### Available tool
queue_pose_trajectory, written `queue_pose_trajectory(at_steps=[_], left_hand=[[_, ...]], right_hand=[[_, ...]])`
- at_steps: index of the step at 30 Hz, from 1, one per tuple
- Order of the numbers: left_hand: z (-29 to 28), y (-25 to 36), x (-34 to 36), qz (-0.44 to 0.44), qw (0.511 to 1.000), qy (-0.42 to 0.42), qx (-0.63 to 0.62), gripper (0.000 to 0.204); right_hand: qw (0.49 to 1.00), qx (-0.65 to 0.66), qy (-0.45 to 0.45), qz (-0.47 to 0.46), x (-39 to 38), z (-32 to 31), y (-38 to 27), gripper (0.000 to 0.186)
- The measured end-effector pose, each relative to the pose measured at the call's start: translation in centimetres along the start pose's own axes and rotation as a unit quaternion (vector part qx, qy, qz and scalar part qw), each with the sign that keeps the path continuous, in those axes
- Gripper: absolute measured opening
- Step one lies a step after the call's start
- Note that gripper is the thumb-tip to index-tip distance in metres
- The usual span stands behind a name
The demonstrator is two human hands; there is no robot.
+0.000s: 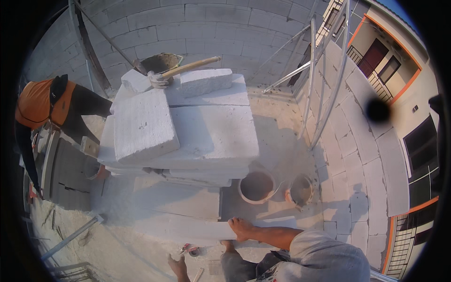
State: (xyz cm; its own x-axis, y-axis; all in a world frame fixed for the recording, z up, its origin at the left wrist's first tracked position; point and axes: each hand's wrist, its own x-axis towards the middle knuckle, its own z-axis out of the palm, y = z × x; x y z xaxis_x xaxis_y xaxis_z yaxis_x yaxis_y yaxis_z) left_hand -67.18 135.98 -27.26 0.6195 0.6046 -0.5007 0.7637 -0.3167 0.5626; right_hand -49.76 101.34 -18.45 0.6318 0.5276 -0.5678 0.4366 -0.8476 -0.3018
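Observation:
A long narrow white concrete block (199, 229) lies low in front of me, partly under my right arm. My right hand (240, 229) is pressed down over it, fingers bent around its edge. My left hand (178, 267), low in the view, has its thumb and fingers apart with nothing between them. Just beyond its fingertips, a small red-handled tool (185, 248) lies on the dusty floor. Beside that tool sits a small dark and red round thing (193, 252), too small to make out. One bare foot (229, 245) shows next to the long block.
White blocks (216, 134) are stacked ahead, with a wooden-handled hammer (188, 68) on top. Two buckets (256, 186) (299, 190) stand right of the stack. Metal props (324, 84) lean near the right wall. A person in orange (49, 103) bends at left. A metal bar (70, 237) lies lower left.

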Motion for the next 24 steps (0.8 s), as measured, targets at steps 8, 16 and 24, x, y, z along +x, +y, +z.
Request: queue_pose_trajectory(at_steps=[8,16,24], left_hand=[[3.2,26.5,-15.5,0.566,0.696,-0.241,0.370,0.121],[11.0,42.2,-41.7,0.719,0.491,-0.311,0.382,0.126],[20.2,52.5,-60.1,0.848,0.443,-0.265,0.124,0.102]], right_hand=[[0.988,-0.041,0.124,0.080,-32.1,-2.5,8.5,0.060],[0.955,-0.092,0.202,0.199,-63.2,-8.3,12.9,0.063],[0.893,-0.107,0.174,0.402,-85.9,-12.2,15.2,0.065]])
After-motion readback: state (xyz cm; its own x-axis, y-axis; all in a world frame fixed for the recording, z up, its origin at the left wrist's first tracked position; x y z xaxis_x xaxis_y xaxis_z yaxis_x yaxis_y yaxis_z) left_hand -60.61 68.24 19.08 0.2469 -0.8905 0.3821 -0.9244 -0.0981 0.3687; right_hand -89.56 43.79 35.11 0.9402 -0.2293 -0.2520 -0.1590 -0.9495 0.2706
